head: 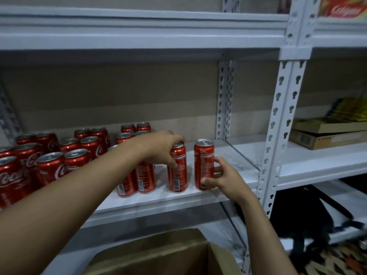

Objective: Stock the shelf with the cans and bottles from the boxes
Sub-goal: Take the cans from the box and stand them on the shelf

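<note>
Two tall red cans stand upright near the front edge of the white shelf (234, 155), a small gap between them. The right can (204, 164) is held low on its side by the right hand (224, 179), the thumb curled across the bottom of the label and the fingers wrapped round the far side. The left can (178, 167) is gripped from above by the left hand (160, 148), fingers arched over its rim and the thumb pressing down the label side.

The left forearm reaches in from the lower left corner, rising diagonally across the cans behind it. The right forearm comes up from the bottom edge, wrist bent slightly inward toward the can.

Just left of the held cans, two more slim cans (146, 178) stand at the front edge, partly hidden by the left arm. Further left and toward the back, short red cola cans (51, 167) fill the shelf in rows.

Below the shelf, an open cardboard box (178, 255) shows its flaps; its contents are out of view. On the neighbouring shelf to the right lie flat cardboard trays (327, 135) with yellow packets (351, 108).
</note>
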